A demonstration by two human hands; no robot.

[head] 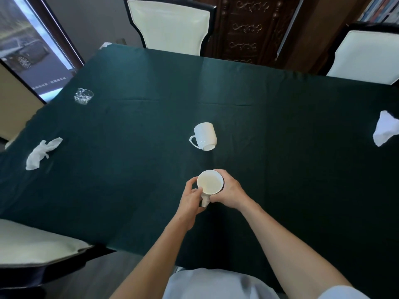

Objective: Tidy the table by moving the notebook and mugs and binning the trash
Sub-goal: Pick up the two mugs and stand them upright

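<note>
- Dark green cloth, matte and creased along pressed fold lines, covers the bench (280, 126) edge to edge.
- White mug (210, 182): glazed, with its round mouth facing up at the camera. It is over the near middle of the bench; cannot tell whether its base touches the cloth.
- Right grip (230, 190): grasping the white mug, fingers curled round its wall.
- Left grip (191, 196): fingers pinching the mug's looped handle, which points back toward the person.
- Second mug (204, 135): same white glaze, a little beyond the first and apart from it. It is tipped so its flat base faces the camera, with the handle to the left.
- Left tissue (42, 153): a crumpled, twisted white strip near the bench's left edge.
- Right tissue (385, 131): a white bunched wad at the right edge.
- Plastic cup (83, 96): clear and crushed, toward the far left corner.
- Chairs with cream padding and dark frames: far side (170, 22), far right (364, 52), near left (32, 242).
- Carved wood panel (248, 29): dark scrollwork, behind the far chairs.
</note>
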